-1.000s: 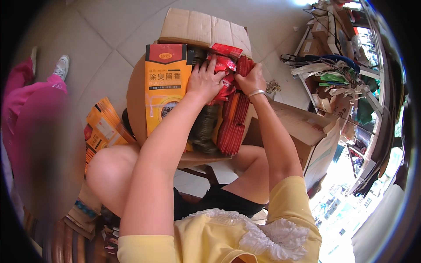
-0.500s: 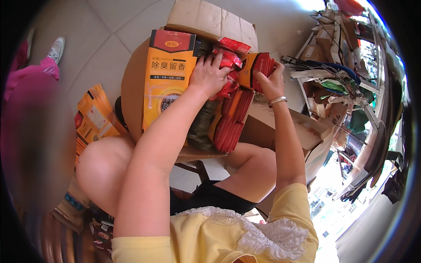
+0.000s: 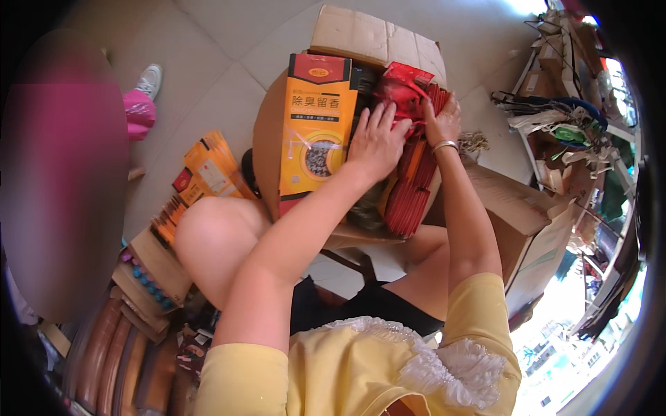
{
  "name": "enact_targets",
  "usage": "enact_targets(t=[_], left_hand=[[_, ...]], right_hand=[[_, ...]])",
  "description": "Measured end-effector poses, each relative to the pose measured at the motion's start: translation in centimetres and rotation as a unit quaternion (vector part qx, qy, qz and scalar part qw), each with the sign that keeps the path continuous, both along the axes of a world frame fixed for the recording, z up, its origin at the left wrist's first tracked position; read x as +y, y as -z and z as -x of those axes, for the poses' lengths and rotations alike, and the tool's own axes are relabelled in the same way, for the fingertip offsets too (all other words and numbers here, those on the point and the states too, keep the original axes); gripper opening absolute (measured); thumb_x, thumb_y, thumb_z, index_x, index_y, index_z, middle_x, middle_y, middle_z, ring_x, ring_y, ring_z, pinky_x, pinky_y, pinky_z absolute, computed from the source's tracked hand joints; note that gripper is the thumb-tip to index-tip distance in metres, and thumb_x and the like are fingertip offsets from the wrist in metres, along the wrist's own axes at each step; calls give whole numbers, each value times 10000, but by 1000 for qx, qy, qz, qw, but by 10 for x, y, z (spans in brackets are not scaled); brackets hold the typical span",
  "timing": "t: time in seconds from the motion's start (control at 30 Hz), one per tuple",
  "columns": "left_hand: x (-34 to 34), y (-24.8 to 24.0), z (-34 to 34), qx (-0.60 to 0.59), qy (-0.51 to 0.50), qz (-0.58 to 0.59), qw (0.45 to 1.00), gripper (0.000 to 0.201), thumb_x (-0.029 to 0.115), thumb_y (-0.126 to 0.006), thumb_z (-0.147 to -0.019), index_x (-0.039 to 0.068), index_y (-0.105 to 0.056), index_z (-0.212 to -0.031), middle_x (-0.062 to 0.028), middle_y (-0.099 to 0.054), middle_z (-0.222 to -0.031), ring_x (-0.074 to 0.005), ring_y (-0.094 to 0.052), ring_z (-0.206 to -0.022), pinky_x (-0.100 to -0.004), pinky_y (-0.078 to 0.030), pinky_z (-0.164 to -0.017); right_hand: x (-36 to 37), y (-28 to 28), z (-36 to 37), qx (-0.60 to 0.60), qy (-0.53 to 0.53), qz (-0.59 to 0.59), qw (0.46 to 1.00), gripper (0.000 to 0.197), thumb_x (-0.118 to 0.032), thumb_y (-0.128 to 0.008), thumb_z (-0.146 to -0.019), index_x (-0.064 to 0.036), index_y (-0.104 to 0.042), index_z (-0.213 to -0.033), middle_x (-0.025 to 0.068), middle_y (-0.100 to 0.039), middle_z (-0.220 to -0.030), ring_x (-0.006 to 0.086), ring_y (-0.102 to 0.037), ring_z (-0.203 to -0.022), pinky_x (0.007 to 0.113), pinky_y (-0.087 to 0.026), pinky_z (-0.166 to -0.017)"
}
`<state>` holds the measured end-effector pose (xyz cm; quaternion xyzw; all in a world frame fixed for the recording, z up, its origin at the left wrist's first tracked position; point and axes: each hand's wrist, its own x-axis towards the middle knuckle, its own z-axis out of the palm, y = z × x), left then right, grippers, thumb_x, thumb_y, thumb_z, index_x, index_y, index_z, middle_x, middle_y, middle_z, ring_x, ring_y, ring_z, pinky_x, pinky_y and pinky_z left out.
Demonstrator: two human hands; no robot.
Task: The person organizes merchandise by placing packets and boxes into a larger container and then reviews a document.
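Observation:
An open cardboard box in front of me holds flat orange packages, dark wrapped bundles and a row of thin orange-and-red packets standing on edge. Crumpled red plastic bags lie on top at the far right. My left hand rests with fingers stretched over the dark bundles, its tips touching the red bags. At the box's right side, my right hand grips the far end of the packet row, thumb on the inner side; its fingers are partly hidden.
More orange packages stand left of my knee. A second cardboard box sits to the right. Cluttered shelving lines the far right. At the left, a person in pink stands near, and brown rolls lie below.
My right hand has lowered the bundle of orange-and-red packets into the box's far right end. My left hand has drawn back from the top of the red bags. The view has shifted left.

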<state>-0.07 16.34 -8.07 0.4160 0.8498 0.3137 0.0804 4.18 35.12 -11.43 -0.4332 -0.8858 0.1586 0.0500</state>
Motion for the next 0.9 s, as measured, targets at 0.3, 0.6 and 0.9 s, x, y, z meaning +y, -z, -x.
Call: enact_targets(t=[0.3, 0.6, 0.9], left_hand=[[-155, -71, -95, -136, -69, -51, 987, 500, 126, -586, -792, 90, -461, -1275, -201, -413, -1327, -385, -323, -1281, -482, -231, -1074], [-336, -156, -46, -101, -339, -335, 873, 389, 26, -486, -889, -37, -416, -1266, -167, -482, -1255, -242, -442, -1208, -357, -292, -1060], [-555, 108, -113, -329, -649, -143, 671, 395, 242, -636, -830, 8, -561, -1139, -107, -617, -1024, -186, -578, -966, -302, -443, -831]], right_hand=[[-142, -42, -79, 275, -149, 48, 949, 564, -217, -596, -836, -2, -392, -1316, 226, -418, -1320, 372, -378, -1241, 433, -278, -1039], [-228, -21, -156, 139, -185, 303, 924, 448, -170, -604, -844, -14, -488, -1248, 189, -545, -1190, 304, -534, -1106, 356, -425, -931], [-215, -51, -189, 68, -206, 305, 928, 381, -83, -586, -861, -20, -514, -1230, 97, -595, -1138, 149, -591, -938, 278, -478, -802]])
